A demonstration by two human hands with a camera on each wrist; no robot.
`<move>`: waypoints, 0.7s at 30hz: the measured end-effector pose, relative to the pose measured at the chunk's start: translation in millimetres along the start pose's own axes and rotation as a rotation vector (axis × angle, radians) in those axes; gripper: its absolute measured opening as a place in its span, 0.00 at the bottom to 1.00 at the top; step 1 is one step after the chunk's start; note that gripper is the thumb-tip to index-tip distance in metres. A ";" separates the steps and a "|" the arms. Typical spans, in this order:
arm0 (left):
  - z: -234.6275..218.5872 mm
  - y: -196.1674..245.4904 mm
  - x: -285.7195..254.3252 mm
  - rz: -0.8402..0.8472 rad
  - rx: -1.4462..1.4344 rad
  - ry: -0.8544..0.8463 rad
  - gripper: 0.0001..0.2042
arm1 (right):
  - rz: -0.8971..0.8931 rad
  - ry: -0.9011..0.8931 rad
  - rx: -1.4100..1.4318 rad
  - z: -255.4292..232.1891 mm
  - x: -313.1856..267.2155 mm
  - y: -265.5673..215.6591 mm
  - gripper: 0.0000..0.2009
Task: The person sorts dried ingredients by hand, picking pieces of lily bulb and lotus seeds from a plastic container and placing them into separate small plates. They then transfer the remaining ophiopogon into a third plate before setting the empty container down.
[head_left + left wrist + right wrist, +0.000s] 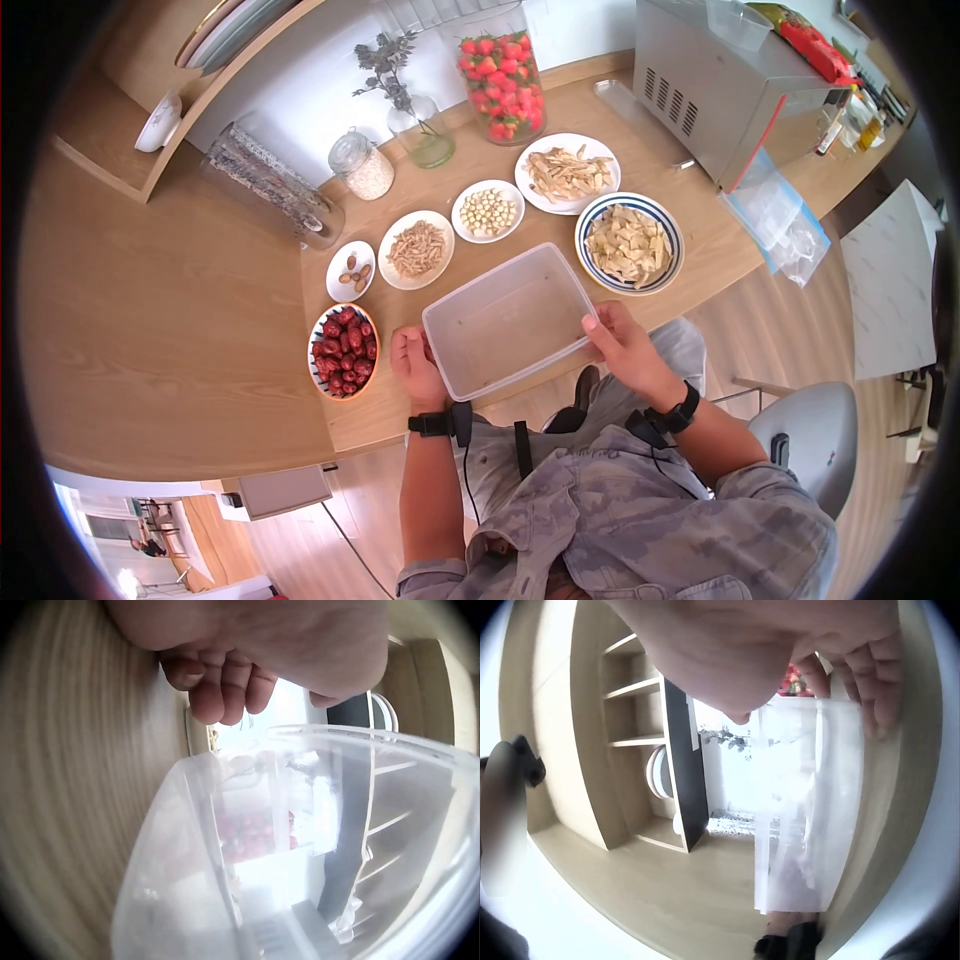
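Note:
A clear plastic container (510, 320) sits at the counter's front edge, tilted in the head view, with nothing inside. My right hand (632, 350) holds its right end, thumb on the rim and fingers along the outer wall; the right wrist view shows that hand (780, 652) over the container (810, 802). Beside the left end is my left hand (418, 370), fingers loosely bent. In the left wrist view this hand (255, 645) hangs close to the container (172, 862), its fingertips apart from the wall; whether the palm touches is unclear.
Behind the container stand dishes of yellow slices (628, 246), pale strips (570, 174), round seeds (488, 212), thin pieces (416, 250) and brown nuts (353, 276). Red dates (345, 350) fill a bowl at left. Farther back are a strawberry jar (500, 85), vase (428, 140) and metal appliance (710, 90).

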State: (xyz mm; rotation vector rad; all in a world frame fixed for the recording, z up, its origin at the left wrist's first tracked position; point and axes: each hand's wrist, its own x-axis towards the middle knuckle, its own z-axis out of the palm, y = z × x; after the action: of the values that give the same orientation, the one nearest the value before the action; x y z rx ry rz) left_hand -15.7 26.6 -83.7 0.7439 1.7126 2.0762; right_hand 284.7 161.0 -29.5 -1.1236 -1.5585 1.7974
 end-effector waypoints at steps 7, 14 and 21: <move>1.2 1.1 -1.0 0.000 0.062 -0.040 0.08 | -0.134 0.024 -0.216 -4.7 5.8 13.3 0.23; 1.9 2.6 -2.2 -0.039 0.023 -0.029 0.06 | -0.263 0.128 -0.033 -27.3 -20.1 29.9 0.14; 0.0 -1.8 2.1 0.020 0.037 0.060 0.04 | -0.244 0.317 -0.929 -155.4 -73.9 81.9 0.08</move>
State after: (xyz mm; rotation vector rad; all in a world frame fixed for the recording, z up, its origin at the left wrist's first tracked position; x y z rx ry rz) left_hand -17.5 28.2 -85.1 0.7194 1.7868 2.1058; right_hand 465.3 169.0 -89.9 -1.4171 -2.2499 0.6462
